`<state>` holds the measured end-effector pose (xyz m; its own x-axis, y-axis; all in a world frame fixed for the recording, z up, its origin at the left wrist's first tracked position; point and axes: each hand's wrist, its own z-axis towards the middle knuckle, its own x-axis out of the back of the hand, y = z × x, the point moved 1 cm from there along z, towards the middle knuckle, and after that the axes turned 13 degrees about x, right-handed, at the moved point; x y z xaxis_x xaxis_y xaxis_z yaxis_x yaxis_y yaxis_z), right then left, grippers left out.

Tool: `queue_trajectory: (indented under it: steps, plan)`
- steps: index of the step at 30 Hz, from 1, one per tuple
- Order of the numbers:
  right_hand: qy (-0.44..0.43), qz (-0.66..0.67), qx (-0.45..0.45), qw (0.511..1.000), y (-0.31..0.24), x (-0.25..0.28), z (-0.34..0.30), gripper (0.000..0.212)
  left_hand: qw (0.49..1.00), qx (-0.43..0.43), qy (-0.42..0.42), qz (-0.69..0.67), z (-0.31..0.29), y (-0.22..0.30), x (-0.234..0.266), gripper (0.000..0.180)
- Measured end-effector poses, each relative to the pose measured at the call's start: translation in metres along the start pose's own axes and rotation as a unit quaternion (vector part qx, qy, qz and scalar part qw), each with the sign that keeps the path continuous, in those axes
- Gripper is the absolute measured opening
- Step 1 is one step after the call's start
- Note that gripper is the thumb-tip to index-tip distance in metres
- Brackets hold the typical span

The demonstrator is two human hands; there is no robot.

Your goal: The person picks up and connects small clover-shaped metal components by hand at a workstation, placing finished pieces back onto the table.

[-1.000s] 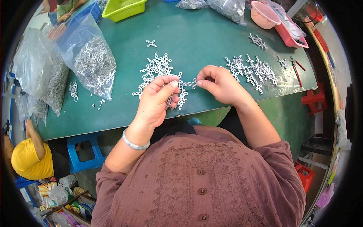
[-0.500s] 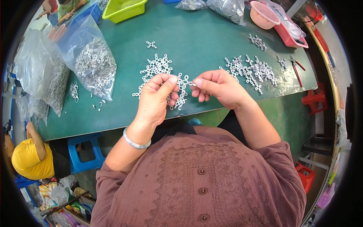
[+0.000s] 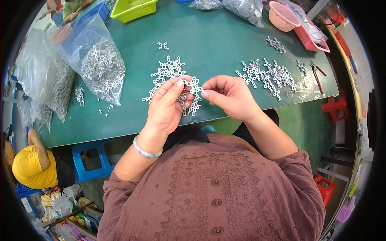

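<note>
Between my hands, above the table's near edge, is a small pale looped piece (image 3: 193,81) with rings at its ends. My left hand (image 3: 163,105) is closed, pinching one side of it between thumb and forefinger. From the other side my right hand (image 3: 231,98) has its thumb and forefinger closed on a ring of the same piece. Just behind and below my left hand spreads a loose pile of similar looped pieces (image 3: 169,69), partly hidden by the fingers. One single cross-shaped piece (image 3: 163,46) lies apart, beyond that pile.
Greyer looped pieces (image 3: 267,76) are heaped to the right, near red-handled pliers (image 3: 317,76). Clear bags of pieces (image 3: 102,68) stand at the left. A green basket (image 3: 134,10) and pink baskets (image 3: 283,17) line the far side. A person in yellow (image 3: 35,166) sits at left.
My right hand has shifted slightly left, closer to my left hand. The looped piece between them has turned, and its rings now sit bunched closer together.
</note>
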<state>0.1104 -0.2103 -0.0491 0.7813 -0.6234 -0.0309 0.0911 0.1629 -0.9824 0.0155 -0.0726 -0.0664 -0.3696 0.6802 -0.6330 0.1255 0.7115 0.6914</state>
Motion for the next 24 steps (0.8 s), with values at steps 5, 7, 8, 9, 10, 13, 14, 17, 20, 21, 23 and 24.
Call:
queue_trajectory:
  steps: [5, 7, 8, 9, 10, 13, 14, 17, 20, 21, 23, 24]
  plan:
    - [-0.010, -0.020, -0.010, 1.000, 0.001, -0.002, 0.000, 0.013, 1.000, 0.006, -0.023, -0.021, 0.001, -0.001, 0.004, 0.022]
    - [-0.015, -0.026, -0.013, 0.999, 0.002, -0.002, 0.001, 0.013, 0.999, 0.009, -0.030, -0.024, 0.000, 0.000, 0.002, 0.022]
    - [-0.016, -0.032, -0.015, 0.999, 0.002, -0.002, 0.001, 0.014, 0.999, 0.013, -0.038, -0.026, -0.001, 0.000, 0.002, 0.023]
    - [-0.018, -0.037, -0.018, 0.999, 0.002, -0.003, 0.001, 0.014, 0.999, 0.012, -0.038, -0.026, -0.001, 0.000, 0.003, 0.023]
    - [-0.019, -0.037, -0.018, 0.999, 0.002, -0.003, 0.003, 0.014, 0.999, 0.012, -0.038, -0.025, 0.000, 0.000, 0.005, 0.021]
    - [-0.018, -0.049, 0.015, 0.998, 0.002, 0.001, 0.012, 0.018, 0.998, 0.007, -0.016, -0.055, 0.001, 0.002, 0.010, 0.019]
    - [-0.002, -0.084, 0.054, 0.995, 0.007, 0.003, 0.016, 0.017, 0.996, -0.001, 0.007, -0.086, 0.002, 0.004, 0.012, 0.019]
    - [-0.035, -0.230, 0.075, 0.970, 0.014, 0.011, 0.021, 0.014, 0.993, 0.020, 0.004, -0.118, 0.000, 0.009, 0.017, 0.018]
    - [-0.122, -0.369, 0.205, 0.898, 0.018, 0.010, 0.023, 0.013, 0.989, 0.039, 0.005, -0.143, -0.001, 0.011, 0.022, 0.017]
    - [-0.134, -0.408, 0.213, 0.877, 0.018, 0.007, 0.023, 0.013, 0.989, 0.043, 0.001, -0.143, -0.001, 0.011, 0.023, 0.014]
    - [-0.145, -0.442, 0.218, 0.858, 0.021, 0.003, 0.024, 0.011, 0.989, 0.047, -0.002, -0.144, -0.002, 0.011, 0.023, 0.013]
    - [-0.146, -0.442, 0.218, 0.858, 0.021, 0.003, 0.025, 0.011, 0.992, 0.041, 0.010, -0.120, -0.003, 0.010, 0.022, 0.011]
